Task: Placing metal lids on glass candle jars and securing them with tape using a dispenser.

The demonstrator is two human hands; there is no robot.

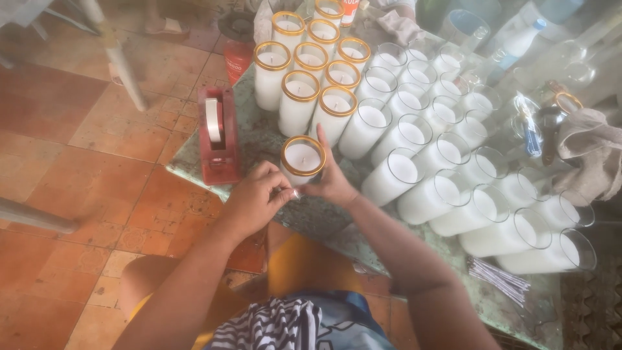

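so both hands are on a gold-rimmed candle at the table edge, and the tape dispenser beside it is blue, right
Not quite: the tape dispenser is red, not blue. The rest holds. In the head view the left hand and right hand are both on the gold-rimmed candle at the table edge, with the dispenser just to its left.
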